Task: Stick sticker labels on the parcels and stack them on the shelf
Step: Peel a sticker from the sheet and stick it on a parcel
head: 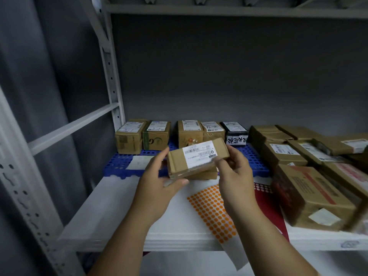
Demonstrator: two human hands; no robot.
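A flat brown cardboard parcel (180,161) with a white shipping label on top is held above the white shelf (111,212). My left hand (157,182) grips its left end, thumb underneath. My right hand (233,168) holds its right end, thumb pressing on the label's edge. A sheet of orange round stickers (214,212) lies on the shelf under my right wrist and hangs over the front edge. A red-and-white sticker sheet (262,191) lies beside it.
Several labelled parcels (155,134) stand in a row at the back on a blue plastic grid mat (119,162). More brown parcels (306,198) are piled at the right. A metal shelf upright (110,76) stands at the left, with another shelf above.
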